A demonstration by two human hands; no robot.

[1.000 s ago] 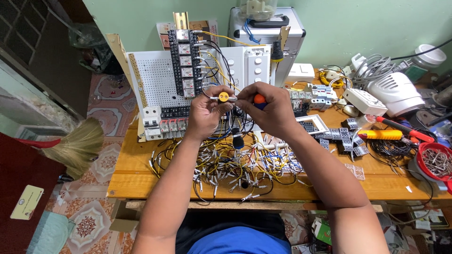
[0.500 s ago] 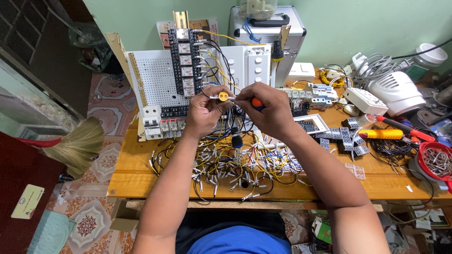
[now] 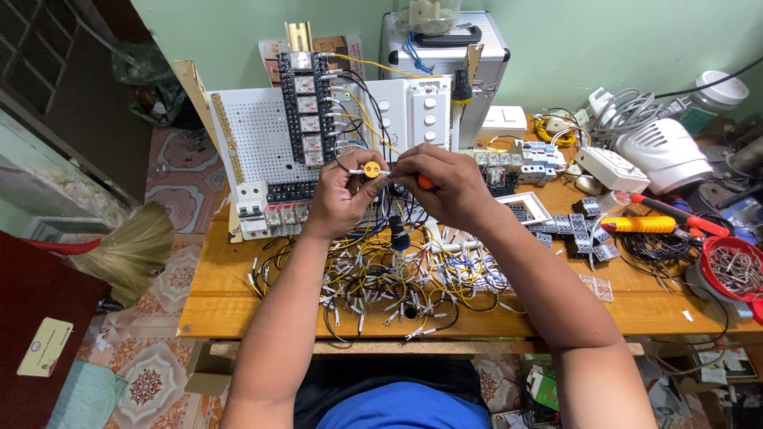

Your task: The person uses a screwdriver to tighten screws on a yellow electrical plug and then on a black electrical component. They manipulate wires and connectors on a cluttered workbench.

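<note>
While both hands stay up over the wire pile, the orange screwdriver handle has slid almost fully into the right fist since a second ago.
Left hand (image 3: 342, 195) is curled, pinching a small yellow round part (image 3: 371, 168) with a white lead at its fingertips, just in front of the white perforated board (image 3: 258, 135). Right hand (image 3: 445, 187) is closed around the screwdriver (image 3: 427, 183), only a sliver of orange showing, tip aimed at the yellow part; looks like fastening is under way, hands otherwise barely moved. Loose wires (image 3: 397, 282) lie under the hands on the wooden table (image 3: 238, 306). Packaging and labels: silver ribbed case (image 3: 485, 48) stands at the back against the wall, brownish printed card (image 3: 338, 44) behind the board, pale yellow tag (image 3: 45, 347) on the dark red surface at far left, red round tub of metal bits (image 3: 735, 266) at the right edge.
</note>
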